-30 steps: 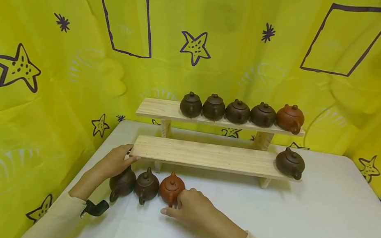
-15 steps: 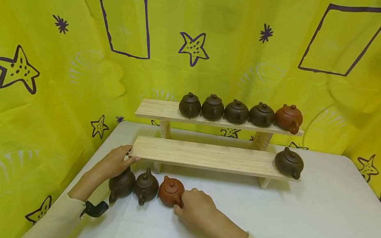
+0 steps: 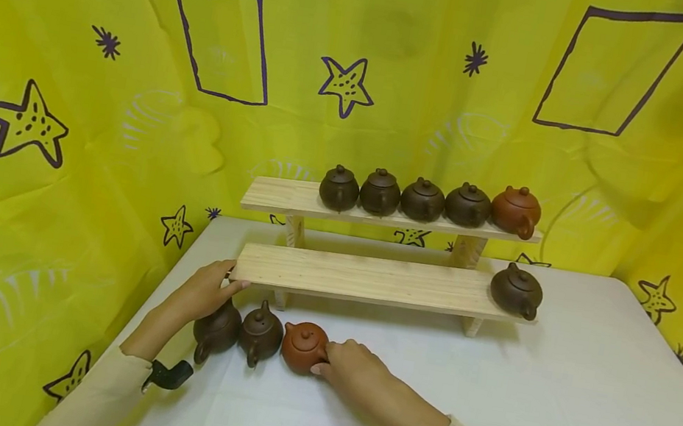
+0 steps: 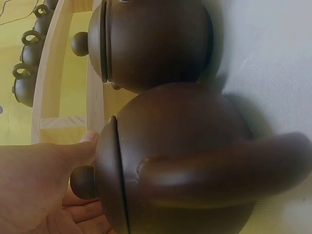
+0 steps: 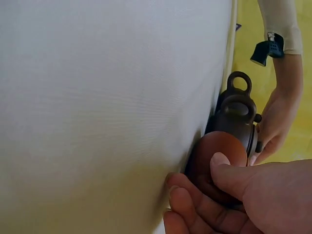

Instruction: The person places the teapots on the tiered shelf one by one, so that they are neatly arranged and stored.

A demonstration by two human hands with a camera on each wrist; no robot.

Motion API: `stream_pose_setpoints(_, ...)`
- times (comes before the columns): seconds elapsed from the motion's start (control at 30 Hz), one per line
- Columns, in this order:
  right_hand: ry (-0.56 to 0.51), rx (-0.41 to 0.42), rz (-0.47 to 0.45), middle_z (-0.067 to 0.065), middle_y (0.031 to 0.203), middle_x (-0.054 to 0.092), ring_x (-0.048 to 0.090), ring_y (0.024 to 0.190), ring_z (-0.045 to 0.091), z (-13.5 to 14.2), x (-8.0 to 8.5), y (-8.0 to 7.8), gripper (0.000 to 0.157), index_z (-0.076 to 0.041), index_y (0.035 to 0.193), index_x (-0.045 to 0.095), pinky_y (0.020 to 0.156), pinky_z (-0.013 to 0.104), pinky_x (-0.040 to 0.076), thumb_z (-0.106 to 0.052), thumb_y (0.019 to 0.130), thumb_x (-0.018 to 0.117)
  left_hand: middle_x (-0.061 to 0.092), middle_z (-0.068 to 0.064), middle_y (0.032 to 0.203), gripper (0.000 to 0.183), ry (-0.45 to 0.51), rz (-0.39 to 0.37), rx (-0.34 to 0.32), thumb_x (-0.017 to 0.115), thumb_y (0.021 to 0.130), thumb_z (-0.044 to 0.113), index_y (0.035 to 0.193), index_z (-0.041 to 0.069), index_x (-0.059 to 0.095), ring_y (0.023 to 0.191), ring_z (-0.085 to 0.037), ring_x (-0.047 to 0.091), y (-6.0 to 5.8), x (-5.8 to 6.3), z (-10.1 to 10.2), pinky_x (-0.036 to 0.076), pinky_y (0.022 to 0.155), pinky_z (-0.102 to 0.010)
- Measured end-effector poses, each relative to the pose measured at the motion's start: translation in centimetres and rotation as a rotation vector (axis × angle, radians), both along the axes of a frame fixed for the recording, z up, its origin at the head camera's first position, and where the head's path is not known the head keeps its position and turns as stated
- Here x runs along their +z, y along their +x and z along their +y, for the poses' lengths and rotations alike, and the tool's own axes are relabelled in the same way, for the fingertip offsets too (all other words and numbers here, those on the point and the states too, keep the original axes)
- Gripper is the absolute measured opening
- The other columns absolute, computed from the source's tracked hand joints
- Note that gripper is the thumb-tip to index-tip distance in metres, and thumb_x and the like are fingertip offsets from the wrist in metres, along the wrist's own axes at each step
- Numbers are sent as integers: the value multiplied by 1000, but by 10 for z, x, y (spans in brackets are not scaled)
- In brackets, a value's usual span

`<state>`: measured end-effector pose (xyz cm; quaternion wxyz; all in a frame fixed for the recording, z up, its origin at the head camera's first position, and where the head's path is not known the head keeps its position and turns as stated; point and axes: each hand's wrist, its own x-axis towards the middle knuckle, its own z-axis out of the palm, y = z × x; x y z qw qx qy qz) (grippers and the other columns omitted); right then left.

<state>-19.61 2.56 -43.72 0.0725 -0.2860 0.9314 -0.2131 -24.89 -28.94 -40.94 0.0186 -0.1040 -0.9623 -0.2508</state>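
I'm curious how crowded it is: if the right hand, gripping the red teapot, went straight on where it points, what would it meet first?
The right hand and its red teapot would likely meet the neighbouring dark teapot first; whether the two pots touch is unclear.

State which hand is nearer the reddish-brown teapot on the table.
Right. The right hand grips that teapot; the left hand, farther off, touches the left end of the lower shelf.

The hands (image 3: 356,372) partly cover the reddish teapot (image 3: 301,350) and the leftmost dark teapot (image 3: 217,331).
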Motion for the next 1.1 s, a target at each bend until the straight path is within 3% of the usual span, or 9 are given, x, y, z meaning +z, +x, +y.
stream_pose_setpoints(0.17, 29, 37, 74, 3, 71, 61, 57, 67, 14, 1, -1, 2, 27, -6, 84, 66, 58, 33, 49, -25, 101, 73, 62, -35, 134, 48, -3, 5, -7, 62, 108, 22, 139, -14, 53, 128, -52, 58, 0, 1, 0, 48, 106, -64)
stream_pose_setpoints(0.3, -10, 67, 57, 0, 71, 59, 55, 66, 12, 10, 0, 4, 27, -8, 83, 63, 58, 31, 47, -24, 102, 71, 63, -35, 133, 48, -5, 4, -6, 62, 108, 22, 139, -14, 53, 127, -51, 59, 1, 1, 0, 49, 105, -64)
stream_pose_setpoints(0.53, -117, 48, 2, -6, 69, 52, 46, 65, 8, 33, -1, 6, 24, -12, 83, 62, 59, 28, 42, -24, 103, 70, 62, -35, 134, 48, -7, 11, -8, 62, 108, 21, 138, -15, 54, 128, -52, 59, 1, 1, 0, 49, 105, -64)
stream_pose_setpoints(0.73, -198, 66, 17, -11, 68, 46, 42, 62, 3, 61, 1, 5, 23, -16, 84, 61, 57, 23, 40, -24, 105, 68, 63, -35, 133, 48, -5, 14, -13, 62, 108, 21, 139, -15, 53, 127, -51, 59, 2, 1, 0, 49, 106, -64)
stream_pose_setpoints(0.9, -258, 70, 63, -12, 67, 48, 41, 59, -1, 82, 16, 0, 23, -14, 85, 61, 53, 20, 38, -23, 106, 66, 63, -35, 134, 49, -2, 9, -8, 62, 108, 22, 139, -14, 53, 127, -50, 59, 1, 1, -1, 49, 106, -63)
stream_pose_setpoints(1.1, -281, -25, 77, -8, 67, 60, 47, 58, 2, 111, 45, -10, 20, -12, 90, 66, 52, 22, 40, -21, 107, 64, 63, -34, 134, 48, -2, 10, -16, 62, 108, 22, 139, -14, 54, 127, -50, 59, 1, 1, 0, 49, 105, -63)
